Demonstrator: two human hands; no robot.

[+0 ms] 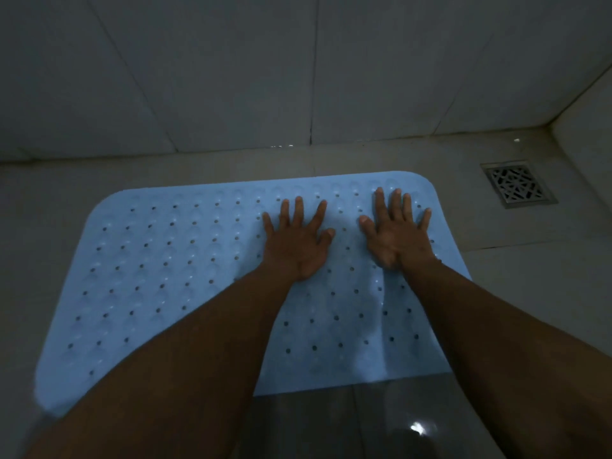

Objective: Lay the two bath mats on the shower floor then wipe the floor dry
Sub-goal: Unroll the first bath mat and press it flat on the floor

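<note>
blue bath mat [159, 276] being pressed onto shower floor [530, 293]

it is being flattened by the left hand [299, 240] and right hand [395, 231], fingers spread, nothing gripped; drain [518, 183] far right.

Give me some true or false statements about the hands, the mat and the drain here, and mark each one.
1. The left hand and the right hand both rest flat on the blue bath mat. True.
2. The floor drain sits left of the mat. False: the floor drain sits to its right.
3. The mat is rolled up. False: it lies spread on the shower floor.
4. Only one mat shows. True.
</note>
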